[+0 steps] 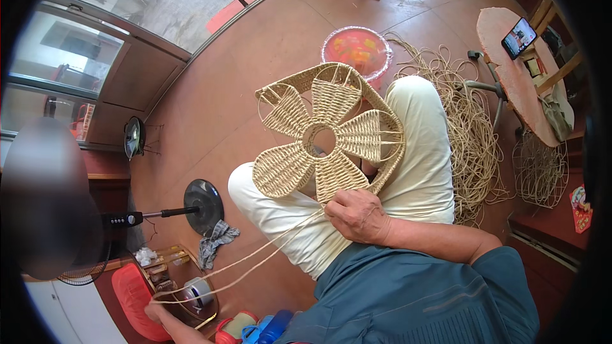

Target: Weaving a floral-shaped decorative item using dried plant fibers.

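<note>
A straw-coloured woven piece (284,169) with flower-like petals round an open ring rests on my lap, inside a curved braided frame (392,124). Some petal tips show bare loops. My right hand (357,215) grips the lower petal at its edge, fingers curled. Two long cords (268,242) run from there down to the lower left, where my left hand (156,309) is closed on them, held out far from the piece. My white-trousered knees lie under the work.
A large cord pile (472,153) lies right, beside a wire frame (539,169) and a peeling board (497,83) bearing a phone (518,38). A red basin (356,51) stands ahead. Left are a standing fan (51,204), grey cloth (217,242), red stool (131,299) and glass doors (67,57).
</note>
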Demonstrator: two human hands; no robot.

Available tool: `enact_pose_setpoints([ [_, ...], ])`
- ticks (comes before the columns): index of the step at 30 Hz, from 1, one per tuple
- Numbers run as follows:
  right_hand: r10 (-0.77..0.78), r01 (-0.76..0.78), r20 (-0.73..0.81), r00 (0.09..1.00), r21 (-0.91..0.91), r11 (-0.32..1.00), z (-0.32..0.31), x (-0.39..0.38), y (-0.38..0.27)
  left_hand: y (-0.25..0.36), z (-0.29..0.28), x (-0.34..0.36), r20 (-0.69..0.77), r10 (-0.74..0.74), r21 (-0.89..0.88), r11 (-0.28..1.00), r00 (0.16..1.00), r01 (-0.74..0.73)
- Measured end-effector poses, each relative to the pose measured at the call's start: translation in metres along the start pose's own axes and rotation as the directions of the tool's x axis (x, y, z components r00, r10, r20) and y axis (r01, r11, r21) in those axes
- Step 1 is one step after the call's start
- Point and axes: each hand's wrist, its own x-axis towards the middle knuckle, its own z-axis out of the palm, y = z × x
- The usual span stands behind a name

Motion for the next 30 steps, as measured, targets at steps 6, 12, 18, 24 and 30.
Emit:
enact_pose_setpoints([
  [6,0.034,-0.033,0.012,0.999,-0.057,0.998,0.001,-0.004,-0.001,0.173,-0.033,-0.255,0.107,0.922,-0.671,0.342,0.371,-0.658],
  [12,0.023,-0.022,0.025,0.999,-0.044,0.999,0.001,0.010,-0.001,0.218,-0.140,-0.524,0.185,0.982,-0.900,0.184,0.036,-0.396],
  [18,0.021,-0.021,-0.006,1.000,-0.043,0.999,0.003,0.011,0.001,0.209,-0.107,-0.560,0.148,0.988,-0.893,0.118,-0.036,-0.434],
  [24,0.012,-0.013,-0.022,1.000,-0.035,0.999,0.004,0.006,0.001,0.205,-0.093,-0.470,0.246,0.958,-0.883,0.285,0.149,-0.373],
  [30,-0.010,0.009,-0.019,1.000,-0.025,1.000,0.003,0.006,0.000,0.240,-0.088,-0.349,0.159,0.859,-0.823,0.387,0.486,-0.415],
])
